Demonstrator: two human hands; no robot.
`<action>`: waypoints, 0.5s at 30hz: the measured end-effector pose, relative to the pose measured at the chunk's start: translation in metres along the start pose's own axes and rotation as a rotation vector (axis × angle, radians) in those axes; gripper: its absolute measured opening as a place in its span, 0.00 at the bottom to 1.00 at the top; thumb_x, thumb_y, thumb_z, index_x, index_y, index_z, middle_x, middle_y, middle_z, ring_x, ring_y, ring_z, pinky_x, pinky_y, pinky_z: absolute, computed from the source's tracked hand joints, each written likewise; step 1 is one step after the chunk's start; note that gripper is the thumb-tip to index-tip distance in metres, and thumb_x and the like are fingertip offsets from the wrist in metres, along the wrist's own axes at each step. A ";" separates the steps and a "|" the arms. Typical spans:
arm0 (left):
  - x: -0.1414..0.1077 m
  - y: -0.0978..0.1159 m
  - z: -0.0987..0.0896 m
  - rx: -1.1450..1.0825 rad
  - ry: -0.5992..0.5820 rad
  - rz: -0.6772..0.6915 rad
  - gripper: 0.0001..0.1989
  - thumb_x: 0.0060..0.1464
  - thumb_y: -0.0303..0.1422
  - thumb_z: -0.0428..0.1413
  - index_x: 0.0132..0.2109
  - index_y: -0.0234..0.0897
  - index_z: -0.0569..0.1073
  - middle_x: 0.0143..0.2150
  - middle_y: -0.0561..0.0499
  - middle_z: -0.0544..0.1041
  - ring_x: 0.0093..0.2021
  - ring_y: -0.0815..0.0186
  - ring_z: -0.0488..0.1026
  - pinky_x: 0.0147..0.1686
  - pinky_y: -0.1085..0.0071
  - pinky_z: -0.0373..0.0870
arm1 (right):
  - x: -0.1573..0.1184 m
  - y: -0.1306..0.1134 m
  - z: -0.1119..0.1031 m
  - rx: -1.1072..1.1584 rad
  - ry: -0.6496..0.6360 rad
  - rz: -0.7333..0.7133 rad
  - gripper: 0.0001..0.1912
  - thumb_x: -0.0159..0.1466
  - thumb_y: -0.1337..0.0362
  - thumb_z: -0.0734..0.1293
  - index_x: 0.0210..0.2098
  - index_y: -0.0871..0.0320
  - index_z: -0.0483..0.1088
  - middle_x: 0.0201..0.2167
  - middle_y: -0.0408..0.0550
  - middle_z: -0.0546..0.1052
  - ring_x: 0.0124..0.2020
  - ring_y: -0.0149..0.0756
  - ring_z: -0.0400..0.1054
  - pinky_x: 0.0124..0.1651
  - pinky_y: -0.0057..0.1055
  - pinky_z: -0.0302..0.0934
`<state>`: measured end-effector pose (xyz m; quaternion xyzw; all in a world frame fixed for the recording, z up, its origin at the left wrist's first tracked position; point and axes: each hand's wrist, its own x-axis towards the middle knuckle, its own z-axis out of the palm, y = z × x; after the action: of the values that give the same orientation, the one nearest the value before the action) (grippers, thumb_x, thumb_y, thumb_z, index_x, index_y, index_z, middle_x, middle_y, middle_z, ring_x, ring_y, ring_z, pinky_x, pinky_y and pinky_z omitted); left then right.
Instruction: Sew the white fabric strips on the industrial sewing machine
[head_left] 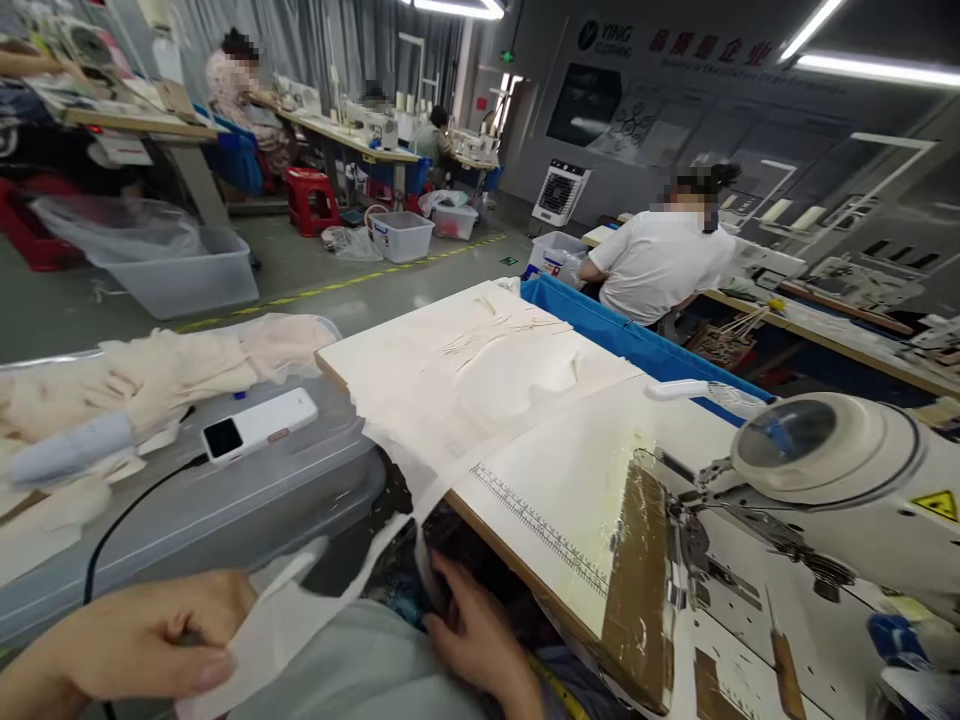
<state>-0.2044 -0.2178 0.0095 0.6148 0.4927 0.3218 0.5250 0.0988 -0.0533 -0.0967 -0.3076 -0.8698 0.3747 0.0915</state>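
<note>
Head view: left hand pinches white fabric between fingers, left of worktop; right hand, nearer worktop, grip unclear.

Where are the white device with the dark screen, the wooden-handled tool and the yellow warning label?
White device [262, 424]: head view, middle of its casing.
Wooden-handled tool [786, 672]: head view, its handle.
Yellow warning label [935, 507]: head view, its centre.

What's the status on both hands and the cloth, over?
Left hand pinching thin white cloth. Right hand at narrow white hanging strip, grip unclear. White wood-edged sewing table close beside right hand.
</note>
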 end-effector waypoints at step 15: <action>-0.001 -0.099 0.058 -0.545 -0.274 -0.497 0.36 0.46 0.65 0.54 0.44 0.36 0.71 0.20 0.50 0.74 0.15 0.62 0.71 0.18 0.69 0.70 | 0.045 -0.028 0.020 0.146 0.243 0.082 0.18 0.68 0.54 0.56 0.42 0.58 0.71 0.38 0.55 0.78 0.41 0.46 0.74 0.41 0.36 0.65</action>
<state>-0.1785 -0.2410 -0.0998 0.3521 0.4485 0.2188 0.7918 0.0418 -0.0527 -0.0945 -0.3788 -0.8095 0.4001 0.2029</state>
